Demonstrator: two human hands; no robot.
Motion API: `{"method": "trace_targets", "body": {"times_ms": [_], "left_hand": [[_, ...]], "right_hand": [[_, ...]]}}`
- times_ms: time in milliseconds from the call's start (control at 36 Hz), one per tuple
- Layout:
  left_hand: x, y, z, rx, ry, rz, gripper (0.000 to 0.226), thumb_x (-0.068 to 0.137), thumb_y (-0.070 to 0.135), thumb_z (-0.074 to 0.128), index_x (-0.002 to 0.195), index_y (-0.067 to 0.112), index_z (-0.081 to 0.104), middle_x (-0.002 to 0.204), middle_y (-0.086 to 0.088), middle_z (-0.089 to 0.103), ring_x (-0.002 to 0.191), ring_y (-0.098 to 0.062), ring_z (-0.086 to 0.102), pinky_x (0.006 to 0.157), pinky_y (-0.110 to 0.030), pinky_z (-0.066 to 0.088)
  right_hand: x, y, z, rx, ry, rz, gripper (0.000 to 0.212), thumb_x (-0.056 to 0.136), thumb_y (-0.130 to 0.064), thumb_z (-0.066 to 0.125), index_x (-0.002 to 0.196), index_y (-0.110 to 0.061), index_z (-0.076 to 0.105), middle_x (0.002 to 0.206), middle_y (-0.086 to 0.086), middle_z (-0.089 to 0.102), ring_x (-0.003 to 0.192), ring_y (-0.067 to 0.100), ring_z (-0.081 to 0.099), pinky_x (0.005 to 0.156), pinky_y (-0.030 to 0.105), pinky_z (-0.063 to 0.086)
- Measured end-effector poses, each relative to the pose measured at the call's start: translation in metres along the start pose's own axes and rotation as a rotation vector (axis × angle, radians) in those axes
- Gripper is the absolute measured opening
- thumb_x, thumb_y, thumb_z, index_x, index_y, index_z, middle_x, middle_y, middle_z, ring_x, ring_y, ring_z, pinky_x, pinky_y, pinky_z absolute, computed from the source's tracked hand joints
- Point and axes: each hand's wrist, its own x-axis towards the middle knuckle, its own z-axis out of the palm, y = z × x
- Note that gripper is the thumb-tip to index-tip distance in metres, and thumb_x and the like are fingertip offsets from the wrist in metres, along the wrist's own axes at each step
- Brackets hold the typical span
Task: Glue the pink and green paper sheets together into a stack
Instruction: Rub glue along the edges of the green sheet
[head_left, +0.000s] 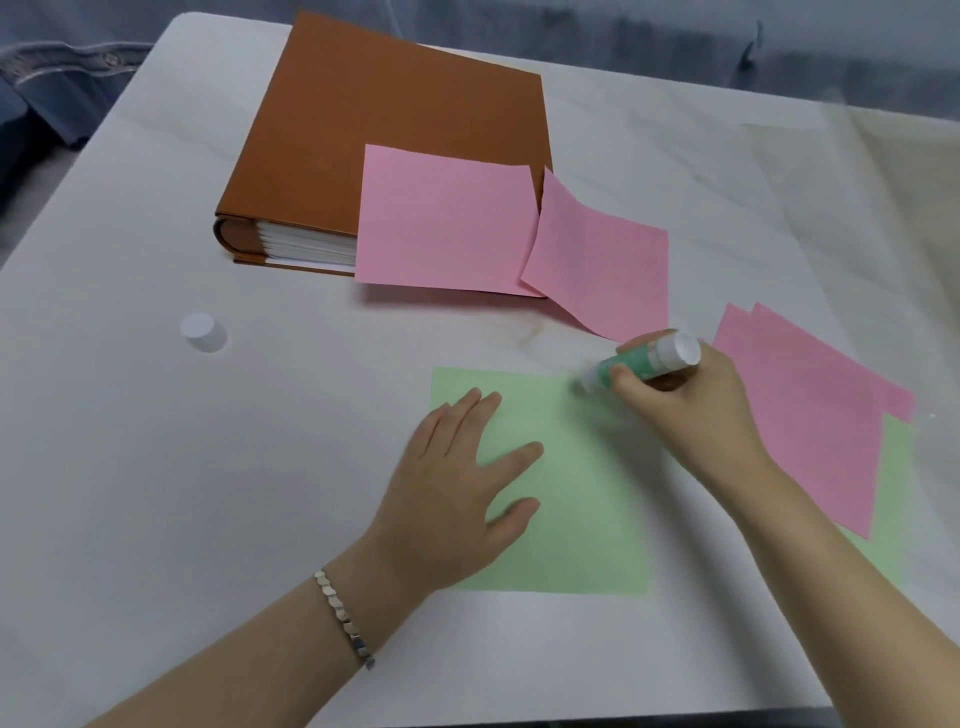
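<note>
A green paper sheet (582, 499) lies flat on the white table in front of me. My left hand (457, 483) rests flat on its left part, fingers spread. My right hand (691, 410) grips a green-and-white glue stick (641, 361), its tip down near the sheet's upper right area. Two pink sheets (447, 223) (597, 260) lie partly on a brown album. More pink sheets (810, 415) lie at the right over another green sheet (896, 499).
A thick brown album (384, 130) sits at the back of the table. The white glue cap (203, 332) stands alone at the left. The table's near edge (571, 719) runs along the bottom of the view. Grey-blue fabric lies beyond the far edge.
</note>
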Motion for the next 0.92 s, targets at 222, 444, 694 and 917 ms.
{"method": "trace_targets", "body": {"times_ms": [222,444,694,917], "left_hand": [[0.001,0.0,0.0,-0.012,0.013,0.002,0.042,0.08,0.046,0.051,0.113,0.027,0.068,0.132,-0.021,0.053,0.125,-0.035,0.047,0.105,-0.04,0.028],[0.0,-0.001,0.0,-0.015,0.0,0.001,0.042,0.082,0.047,0.05,0.116,0.028,0.066,0.134,-0.02,0.051,0.127,-0.035,0.046,0.106,-0.04,0.027],[0.0,-0.001,0.001,-0.021,-0.001,-0.004,0.042,0.082,0.047,0.05,0.116,0.029,0.066,0.134,-0.02,0.05,0.127,-0.035,0.045,0.106,-0.041,0.028],[0.0,0.0,0.0,-0.01,0.007,0.0,0.042,0.08,0.046,0.051,0.115,0.028,0.067,0.133,-0.021,0.052,0.126,-0.035,0.046,0.106,-0.04,0.027]], "right_hand": [[0.004,-0.004,0.029,-0.066,-0.104,-0.011,0.008,0.075,-0.017,0.068,0.081,-0.016,0.065,0.076,0.004,0.066,0.061,0.009,0.05,0.054,0.013,0.039],[0.005,0.011,0.004,-0.145,0.002,0.005,0.009,0.074,-0.012,0.069,0.077,-0.017,0.063,0.067,-0.007,0.058,0.058,0.005,0.049,0.052,0.007,0.036],[0.006,0.011,-0.006,-0.093,0.043,0.086,0.005,0.074,-0.016,0.064,0.073,-0.016,0.068,0.067,0.0,0.058,0.059,0.014,0.046,0.054,0.025,0.037],[0.008,0.001,0.026,-0.104,-0.017,0.074,0.016,0.077,-0.022,0.063,0.079,-0.007,0.065,0.066,0.001,0.054,0.058,0.012,0.042,0.052,0.023,0.035]]}}
